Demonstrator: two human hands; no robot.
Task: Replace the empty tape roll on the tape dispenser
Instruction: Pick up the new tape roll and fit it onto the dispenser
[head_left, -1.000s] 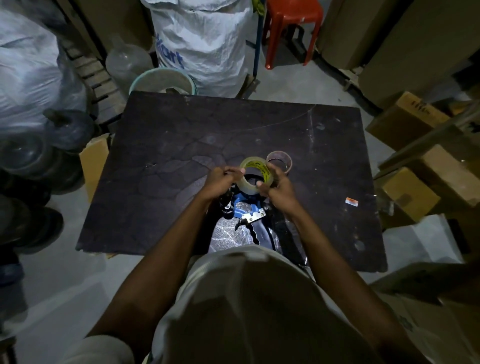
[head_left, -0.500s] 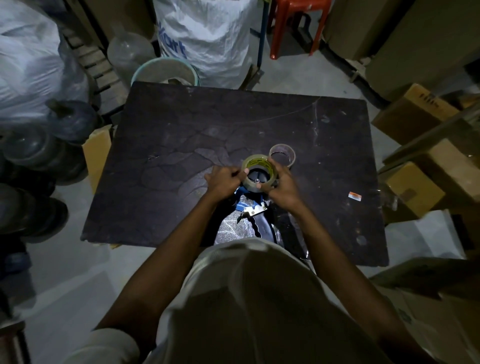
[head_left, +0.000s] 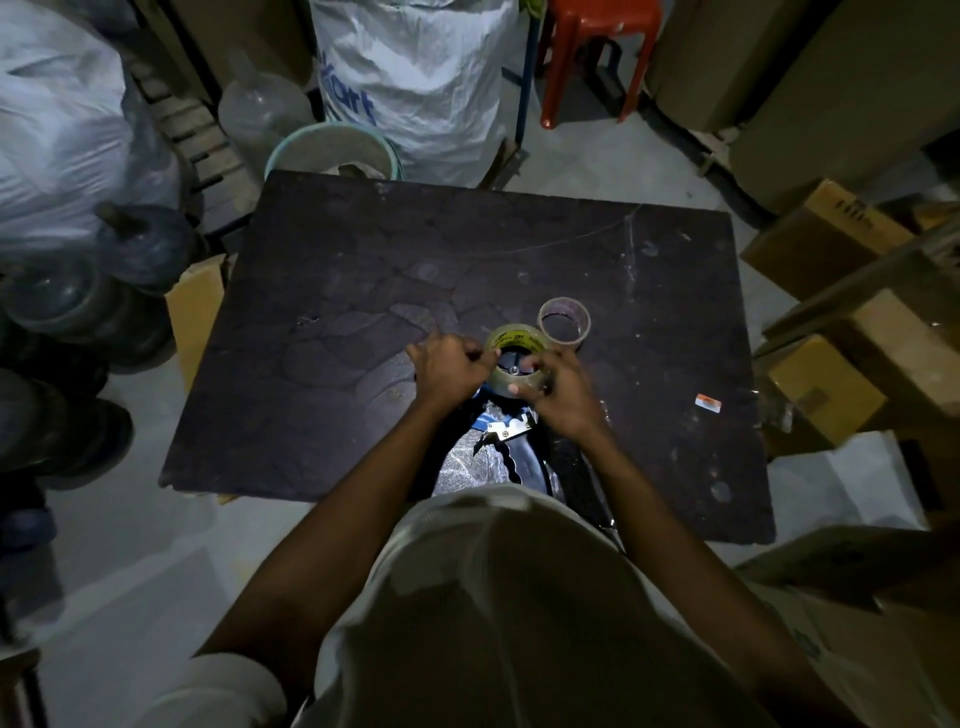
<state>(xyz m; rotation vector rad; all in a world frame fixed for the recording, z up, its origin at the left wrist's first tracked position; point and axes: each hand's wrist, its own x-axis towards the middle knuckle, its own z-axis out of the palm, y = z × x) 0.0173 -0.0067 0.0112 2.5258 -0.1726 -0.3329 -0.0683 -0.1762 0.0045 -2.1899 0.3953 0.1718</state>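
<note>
New tape roll (head_left: 514, 358) sits on tape dispenser (head_left: 506, 428) hub, near worktop (head_left: 337, 312) centre; left hand (head_left: 451, 368) pinches its 9 o'clock rim, right hand (head_left: 558, 392) its 4 o'clock; empty core (head_left: 564, 320) just beside at 1 o'clock; risk: uneven push cocks roll, jams on hub.

Clear tape roll (head_left: 511, 358) shows a yellow-green printed core over the blue dispenser (head_left: 498, 423). The table (head_left: 363, 291) is dark brown with a cracked, scaly pattern. Red stool (head_left: 597, 31) beyond, white sack (head_left: 415, 78) with blue lettering.
</note>
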